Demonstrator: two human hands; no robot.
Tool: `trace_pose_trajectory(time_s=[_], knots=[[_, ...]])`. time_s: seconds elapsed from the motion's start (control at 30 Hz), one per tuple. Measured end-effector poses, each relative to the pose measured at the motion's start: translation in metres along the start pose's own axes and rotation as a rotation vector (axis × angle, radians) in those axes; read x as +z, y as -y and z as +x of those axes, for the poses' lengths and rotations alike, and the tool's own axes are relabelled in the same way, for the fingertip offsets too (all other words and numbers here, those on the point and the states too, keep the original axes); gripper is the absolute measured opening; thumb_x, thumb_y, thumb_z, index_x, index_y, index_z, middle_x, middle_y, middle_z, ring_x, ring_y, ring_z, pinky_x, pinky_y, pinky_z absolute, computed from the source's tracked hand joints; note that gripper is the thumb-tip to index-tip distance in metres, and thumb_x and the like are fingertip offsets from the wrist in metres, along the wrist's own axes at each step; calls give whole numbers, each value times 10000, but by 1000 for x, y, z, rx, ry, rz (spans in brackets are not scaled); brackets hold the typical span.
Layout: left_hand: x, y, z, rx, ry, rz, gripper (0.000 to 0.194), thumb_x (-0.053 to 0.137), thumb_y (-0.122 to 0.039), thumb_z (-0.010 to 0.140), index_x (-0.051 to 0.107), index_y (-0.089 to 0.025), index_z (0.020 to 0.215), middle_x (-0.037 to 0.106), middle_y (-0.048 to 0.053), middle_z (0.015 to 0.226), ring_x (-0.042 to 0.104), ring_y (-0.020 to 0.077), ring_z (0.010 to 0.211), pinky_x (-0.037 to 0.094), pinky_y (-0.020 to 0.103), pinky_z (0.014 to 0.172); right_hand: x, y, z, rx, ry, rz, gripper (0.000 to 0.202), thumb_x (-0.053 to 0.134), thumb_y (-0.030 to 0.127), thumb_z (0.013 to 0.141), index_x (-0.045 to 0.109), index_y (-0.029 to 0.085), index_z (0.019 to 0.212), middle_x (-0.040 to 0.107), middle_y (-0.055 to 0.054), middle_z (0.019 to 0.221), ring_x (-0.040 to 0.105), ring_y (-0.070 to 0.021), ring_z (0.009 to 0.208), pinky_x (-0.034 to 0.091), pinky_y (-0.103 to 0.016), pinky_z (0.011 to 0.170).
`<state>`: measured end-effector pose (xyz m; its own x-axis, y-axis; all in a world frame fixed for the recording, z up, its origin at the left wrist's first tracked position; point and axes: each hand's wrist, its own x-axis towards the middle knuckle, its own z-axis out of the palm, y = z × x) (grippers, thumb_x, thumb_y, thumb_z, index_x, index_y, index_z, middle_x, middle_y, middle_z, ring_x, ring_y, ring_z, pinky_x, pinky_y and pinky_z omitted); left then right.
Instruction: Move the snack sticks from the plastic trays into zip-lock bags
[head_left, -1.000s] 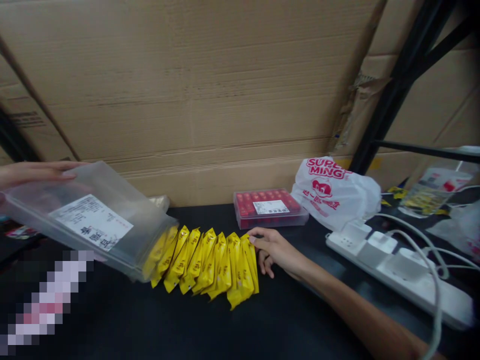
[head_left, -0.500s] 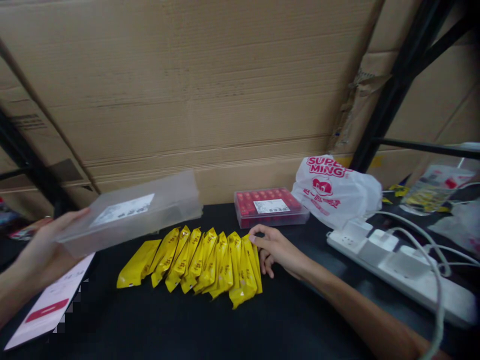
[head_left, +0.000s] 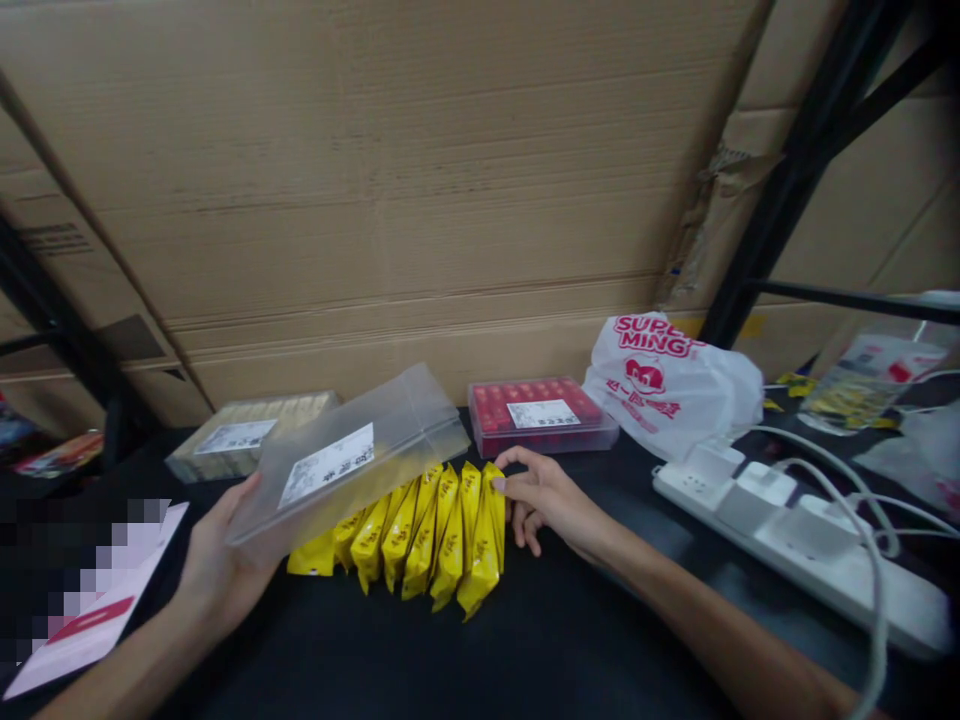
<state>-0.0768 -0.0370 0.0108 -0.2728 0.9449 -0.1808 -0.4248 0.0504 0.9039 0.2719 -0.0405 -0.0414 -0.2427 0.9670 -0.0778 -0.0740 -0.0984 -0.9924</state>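
My left hand [head_left: 221, 560] is closed around the near left end of a translucent plastic box [head_left: 412, 420] with a white printed label. The box is tilted in the air, its lower edge over the left part of a row of yellow packets [head_left: 448, 540], hiding some of their tops. These packets stand side by side, leaning, on the black surface. At the row's right end is my right hand [head_left: 551, 500], its thumb and forefinger closed at the top edge of the last yellow packet, the other fingers curled beside it.
Behind stand a clear box of red packs [head_left: 540, 410] and a labelled box with pale contents [head_left: 240, 430]. A white plastic bag [head_left: 667, 380], a power strip [head_left: 802, 540] with cables and a clear cup [head_left: 862, 380] are right. A pink-white sheet [head_left: 105, 610] lies left. Cardboard [head_left: 420, 180] backs the surface.
My left hand has brought the translucent box rightward over the packets, uncovering the pale-filled box behind. The yellow row is squeezed tighter, its right end shifted slightly left with my right hand against it.
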Motion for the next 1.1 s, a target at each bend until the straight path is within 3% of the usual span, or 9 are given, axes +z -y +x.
trace_pose_trajectory(time_s=[0.1, 0.27, 0.4, 0.53, 0.77, 0.83, 0.9, 1.0, 1.1], knots=[[12, 13, -8, -39, 21, -66, 335, 488, -208, 982, 711, -94, 1205, 795, 129, 1048, 785, 260, 859, 665, 359, 735, -2, 0, 0, -7, -78, -52, 438, 688, 510, 798, 442, 247, 1047, 601, 78, 568, 592, -171, 382, 421, -224, 298], [41, 29, -28, -108, 46, -195, 391, 455, -232, 981, 713, -87, 1238, 793, 152, 1060, 772, 320, 991, 663, 425, 800, -21, 4, 1, -71, -370, -429, 191, 539, 392, 837, 553, 225, 929, 553, 61, 539, 479, -141, 343, 315, -251, 340], [64, 35, -45, -163, 49, -234, 403, 459, -238, 985, 707, -92, 1267, 794, 147, 1093, 775, 310, 985, 663, 421, 806, -43, 12, -1, -185, -526, -649, 111, 608, 321, 801, 617, 213, 827, 561, 28, 566, 496, -154, 493, 305, -290, 501], [82, 36, -53, -195, 157, -302, 437, 437, -262, 1005, 682, -75, 1315, 765, 174, 1199, 750, 336, 1072, 645, 462, 877, -54, 17, -4, -228, -629, -918, 110, 623, 310, 801, 651, 209, 834, 615, -5, 624, 547, -194, 610, 324, -321, 604], [101, 41, -56, -264, 281, -331, 437, 461, -244, 998, 652, -75, 1353, 763, 172, 1210, 729, 337, 1126, 611, 479, 954, -65, 32, -20, -206, -577, -946, 330, 540, 434, 911, 650, 192, 715, 637, -50, 614, 582, -206, 596, 361, -330, 577], [101, 43, -54, -290, 288, -310, 433, 467, -246, 994, 662, -75, 1340, 776, 166, 1169, 737, 333, 1107, 617, 467, 942, -67, 34, -38, -237, -539, -869, 352, 512, 452, 947, 700, 175, 839, 698, -74, 715, 644, -219, 661, 449, -333, 623], [101, 45, -52, -314, 287, -309, 429, 480, -249, 982, 675, -84, 1326, 782, 156, 1153, 740, 333, 1096, 621, 463, 933, -66, 30, -63, -291, -484, -793, 386, 506, 478, 977, 709, 172, 1098, 756, -122, 994, 709, -257, 865, 540, -373, 773], [99, 47, -44, -329, 292, -320, 431, 505, -265, 963, 688, -97, 1315, 780, 151, 1167, 738, 333, 1099, 627, 452, 919, -61, 16, -105, -396, -389, -886, 578, 543, 498, 978, 496, 262, 1503, 535, -143, 1529, 554, -349, 1351, 475, -528, 1083], [99, 50, -36, -304, 297, -306, 426, 524, -283, 955, 699, -99, 1297, 777, 154, 1172, 746, 324, 1065, 636, 432, 876, -50, 0, -131, -483, -243, -1117, 741, 584, 507, 961, 308, 312, 1620, 249, -119, 1711, 271, -398, 1548, 319, -643, 1197]])
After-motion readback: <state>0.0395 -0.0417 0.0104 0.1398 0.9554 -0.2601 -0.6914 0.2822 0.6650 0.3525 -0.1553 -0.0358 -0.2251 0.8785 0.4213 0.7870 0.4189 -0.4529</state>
